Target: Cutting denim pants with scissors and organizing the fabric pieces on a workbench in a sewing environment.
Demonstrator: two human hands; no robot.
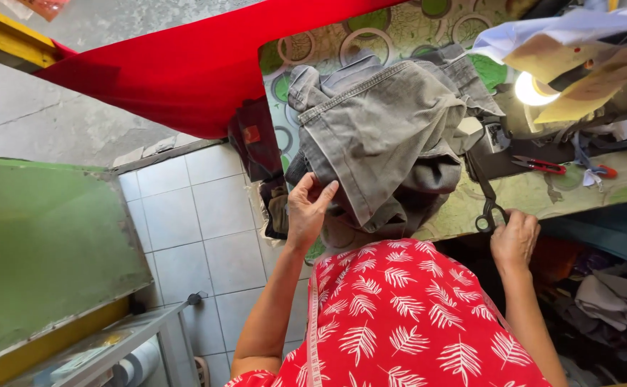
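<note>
the grey jeans (381,136) lie heaped on the patterned table (542,193), thick faded denim with stitched seams and a folded waistband; the step in hand looks like readying them for a cut, which calls for flattening the cloth first; at the jeans' near left edge the left hand (306,211) pinches a fold; to their right the right hand (515,240) grips black metal scissors (486,204), blades pointing up the table.

- A small square orange-red fabric label (251,134) is sitting on a dark cloth (256,154) that is hanging at the table's edge. It is lying up and to the left of the left hand's fingers (318,195), near them but not touching.
</note>
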